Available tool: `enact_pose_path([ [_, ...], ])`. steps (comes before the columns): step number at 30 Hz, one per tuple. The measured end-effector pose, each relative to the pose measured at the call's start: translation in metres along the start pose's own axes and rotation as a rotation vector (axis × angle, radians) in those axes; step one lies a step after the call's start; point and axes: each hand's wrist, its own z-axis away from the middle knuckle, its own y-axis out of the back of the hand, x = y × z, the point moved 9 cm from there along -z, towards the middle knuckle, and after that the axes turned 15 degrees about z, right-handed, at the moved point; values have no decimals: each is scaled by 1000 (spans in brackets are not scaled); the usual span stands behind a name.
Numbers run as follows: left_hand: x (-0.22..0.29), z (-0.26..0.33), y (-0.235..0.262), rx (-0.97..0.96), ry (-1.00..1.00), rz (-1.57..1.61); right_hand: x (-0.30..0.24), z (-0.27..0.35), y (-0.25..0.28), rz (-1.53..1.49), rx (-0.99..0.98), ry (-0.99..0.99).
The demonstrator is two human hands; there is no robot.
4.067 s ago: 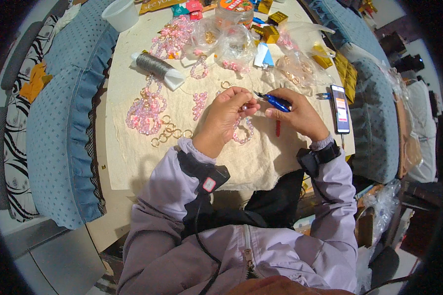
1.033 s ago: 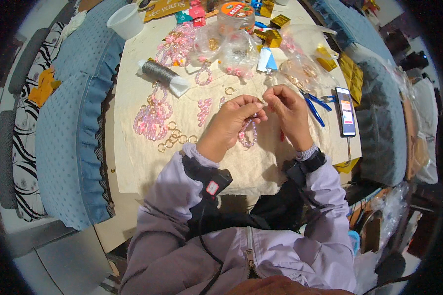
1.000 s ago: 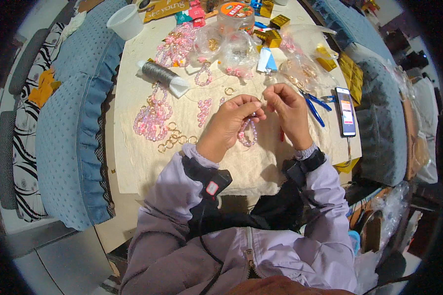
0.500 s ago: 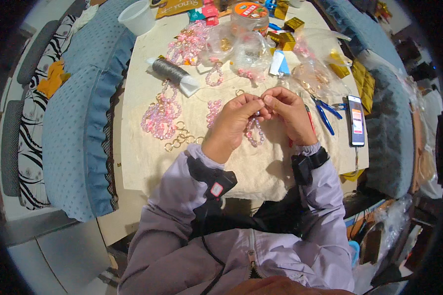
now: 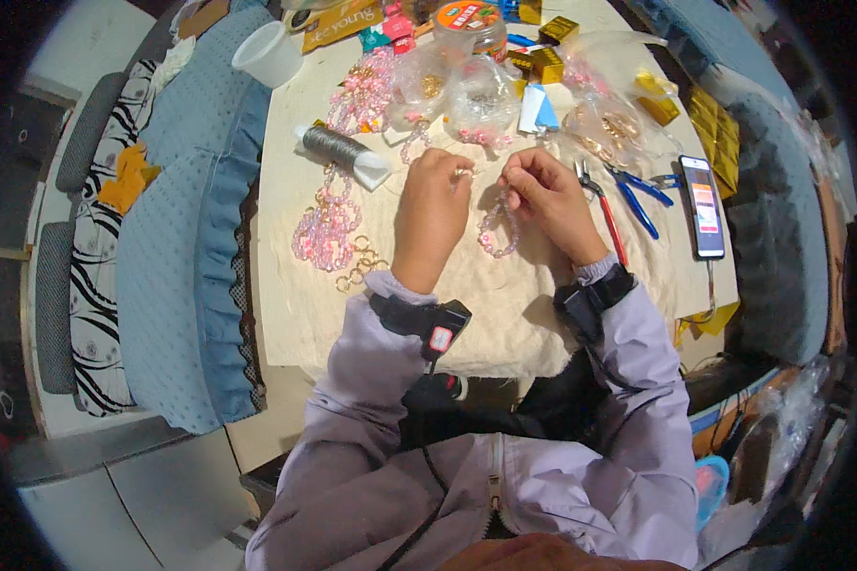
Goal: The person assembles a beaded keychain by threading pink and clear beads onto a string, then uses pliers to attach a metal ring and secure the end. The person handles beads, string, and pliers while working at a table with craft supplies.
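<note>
My right hand (image 5: 548, 202) pinches the top of a loop of pink and clear beads (image 5: 498, 231), which hangs down toward the cloth. Apart from it, my left hand (image 5: 432, 211) has its fingers curled together at a small gold ring (image 5: 464, 172). The fingers partly hide the ring. Left of this hand, several gold rings (image 5: 357, 271) lie linked or loose on the cloth, below a pile of pink bead strands (image 5: 326, 234). A spool of grey thread (image 5: 338, 149) lies on its side farther up, near another beaded loop (image 5: 415, 143).
Red-handled pliers (image 5: 607, 219) and blue-handled pliers (image 5: 638, 205) lie right of my right hand, beside a phone (image 5: 703, 209). Plastic bags of findings (image 5: 486, 100), a pink bead heap (image 5: 362, 90), a round tub (image 5: 470, 30) and a white cup (image 5: 267, 55) fill the far side.
My hands, together before, are now apart. The left has moved left to the gold ring, while the right keeps the beaded loop. The whole view has tilted slightly.
</note>
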Motion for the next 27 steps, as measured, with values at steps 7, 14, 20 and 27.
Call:
enact_pose_path([
  [7, -1, 4, -18, -100, -8, -142, 1, -2, 0, -83, 17, 91],
  [14, 1, -2, -12, -58, 53, -67, 2, -1, 2, -67, 51, 77],
  [20, -25, -12, -6, -26, 488, 860, 0, -3, 2, 6, 90, 11],
  [27, -52, -5, -3, 92, 622, 1170, -17, -15, -14, 5, 4, 82],
])
